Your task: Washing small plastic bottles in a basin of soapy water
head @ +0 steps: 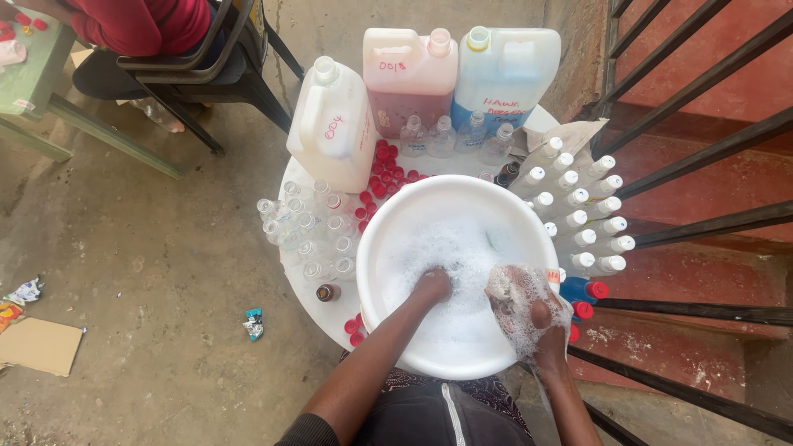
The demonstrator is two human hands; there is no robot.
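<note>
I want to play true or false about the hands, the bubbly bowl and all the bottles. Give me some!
1. The left hand is dipped in the foam of the white basin. True.
2. The right hand is dry and clean. False: it is covered in suds, above the basin's rim.
3. Three big jugs stand behind the basin. True.
4. The capped bottles to the right of the basin have black caps. False: those lying in rows have white caps.
5. The loose caps beside the white jug are red. True.
</note>
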